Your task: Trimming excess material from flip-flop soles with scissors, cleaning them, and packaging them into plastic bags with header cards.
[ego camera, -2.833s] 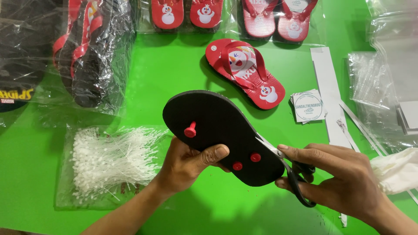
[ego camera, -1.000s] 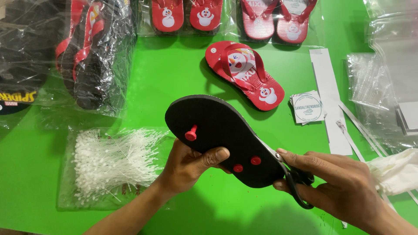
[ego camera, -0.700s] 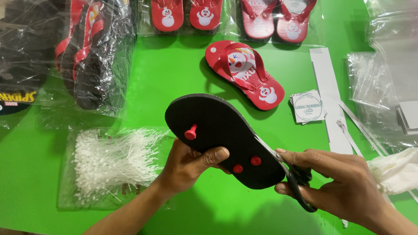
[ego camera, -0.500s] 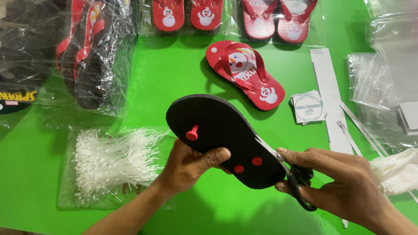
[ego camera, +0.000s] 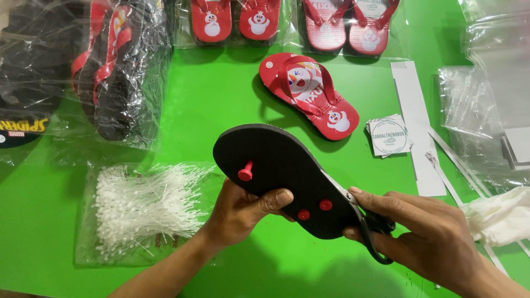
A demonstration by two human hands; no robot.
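My left hand (ego camera: 243, 209) holds a flip-flop (ego camera: 276, 165) upside down, its black sole facing me. Three red strap plugs poke through the sole, the toe plug sticking out farthest. My right hand (ego camera: 425, 237) grips black-handled scissors (ego camera: 367, 221) whose blades lie against the heel edge of the sole, mostly hidden by it. Beyond, the matching red flip-flop (ego camera: 309, 94) with a cartoon print lies strap up on the green table (ego camera: 210, 105).
A clear bag of white plastic tag fasteners (ego camera: 143, 204) lies at the left. Bagged sandals (ego camera: 110, 72) sit along the back. Round-printed paper labels (ego camera: 389, 135), white card strips (ego camera: 414, 121), empty clear bags (ego camera: 480, 116) and white cloth (ego camera: 497, 215) are at the right.
Almost nothing differs: both hands keep their hold, and the sole and scissors have only shifted slightly.
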